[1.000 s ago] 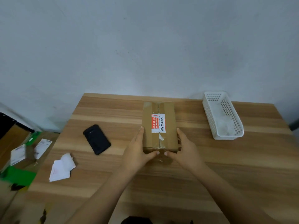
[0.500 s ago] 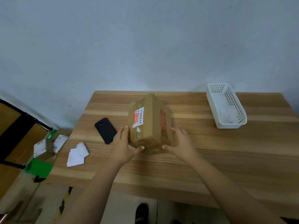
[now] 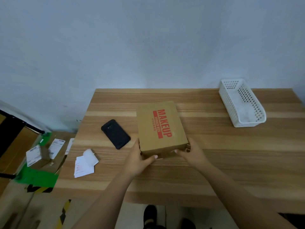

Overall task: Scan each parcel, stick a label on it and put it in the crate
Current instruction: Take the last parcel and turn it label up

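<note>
At the middle of the desk point(image 3: 231, 154), the parcel point(image 3: 160, 128) lay flat with its red MAKEUP print facing up, and you held it by its near end. Your left grip point(image 3: 138, 160) clasped the near left corner, thumb across the near face. Your right grip point(image 3: 191, 152) clasped the near right corner the same way. Neither grip was released or clenched empty: both had the parcel.

No barcode showed on the upper face, so I judged that a scan from above would have found nothing to read. You would have had to turn the parcel, and held at one end only, its far end could have swung or slipped. The phone point(image 3: 115, 133) lay just beside the parcel's left side, near your left grip, where a careless turn could have knocked it. The labels point(image 3: 85, 163) sat loose near the desk's left edge, one curled up. A sweep of your forearm could have sent them to the floor. The crate point(image 3: 247, 123) stood well apart at the far right and looked hardly wider than the parcel, so the parcel could have caught on its rim.
</note>
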